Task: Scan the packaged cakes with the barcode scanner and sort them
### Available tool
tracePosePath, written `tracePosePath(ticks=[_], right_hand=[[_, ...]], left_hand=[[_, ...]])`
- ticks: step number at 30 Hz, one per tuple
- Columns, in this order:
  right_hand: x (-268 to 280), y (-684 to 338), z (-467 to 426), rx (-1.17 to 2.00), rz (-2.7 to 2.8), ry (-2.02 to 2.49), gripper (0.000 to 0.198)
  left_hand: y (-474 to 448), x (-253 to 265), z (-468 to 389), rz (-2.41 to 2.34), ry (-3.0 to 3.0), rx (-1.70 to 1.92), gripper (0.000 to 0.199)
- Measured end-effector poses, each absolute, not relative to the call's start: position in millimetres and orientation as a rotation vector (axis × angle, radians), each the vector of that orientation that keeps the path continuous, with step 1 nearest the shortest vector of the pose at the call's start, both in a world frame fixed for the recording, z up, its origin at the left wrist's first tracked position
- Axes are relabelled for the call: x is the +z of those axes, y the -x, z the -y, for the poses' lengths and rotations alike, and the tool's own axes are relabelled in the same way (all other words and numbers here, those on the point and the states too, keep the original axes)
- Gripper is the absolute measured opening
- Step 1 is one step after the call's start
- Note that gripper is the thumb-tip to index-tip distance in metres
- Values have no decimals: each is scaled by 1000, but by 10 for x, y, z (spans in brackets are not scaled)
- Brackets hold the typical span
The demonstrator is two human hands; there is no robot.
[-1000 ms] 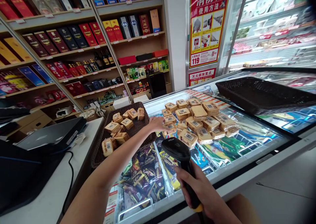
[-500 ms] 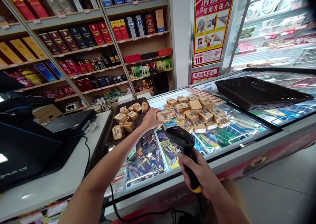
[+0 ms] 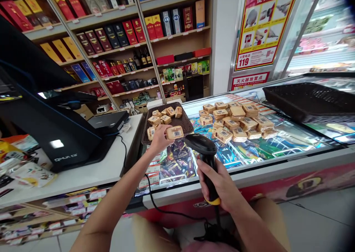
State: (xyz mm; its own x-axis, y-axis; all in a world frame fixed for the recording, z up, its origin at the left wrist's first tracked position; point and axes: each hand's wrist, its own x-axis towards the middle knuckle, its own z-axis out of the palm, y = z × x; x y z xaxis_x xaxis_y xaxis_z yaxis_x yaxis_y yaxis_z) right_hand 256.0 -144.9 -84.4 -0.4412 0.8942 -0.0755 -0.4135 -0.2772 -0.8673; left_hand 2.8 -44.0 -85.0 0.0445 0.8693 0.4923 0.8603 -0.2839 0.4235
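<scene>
My left hand (image 3: pixel 161 138) grips a small wrapped pack of bread slices (image 3: pixel 175 133), its barcode label facing up toward me. It hangs over the front right part of a dark woven basket (image 3: pixel 188 124), where several like packs (image 3: pixel 165 119) lie. My right hand (image 3: pixel 215 181) is wrapped round the handle of a black barcode scanner (image 3: pixel 202 144) with a yellow ring at its base. The scanner's head points left, toward the held pack but apart from it. To the right, a heap of similar packs (image 3: pixel 237 113) rests on the freezer's glass top (image 3: pixel 294 145).
A dark woven tray (image 3: pixel 307 107) sits at the right on the freezer. The scanner's cable (image 3: pixel 166 210) loops down in front. At left stands a till screen (image 3: pixel 55 111) on a white counter (image 3: pixel 111 167). Shelves of boxed bottles (image 3: pixel 111 37) line the back.
My left hand has carried the pack left and nearer, from beside the heap to above the basket. The view has shifted left. My right hand still holds the scanner.
</scene>
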Motion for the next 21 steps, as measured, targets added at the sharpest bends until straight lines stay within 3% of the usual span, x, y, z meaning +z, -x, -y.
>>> tracePosePath(ticks=[13,17,21], right_hand=[[-922,-2469,1382,1942,976,754,48],[-963,-2434,1267,1948,950,789,50],[-1036,-2376,1088,1949,914,825,53]], left_hand=[[66,-861,239,-1879,-2178,1026,52],[167,-812,-171,-2119,-1931,995,54],[383,-807,-750,-2410,-1512,865,39]])
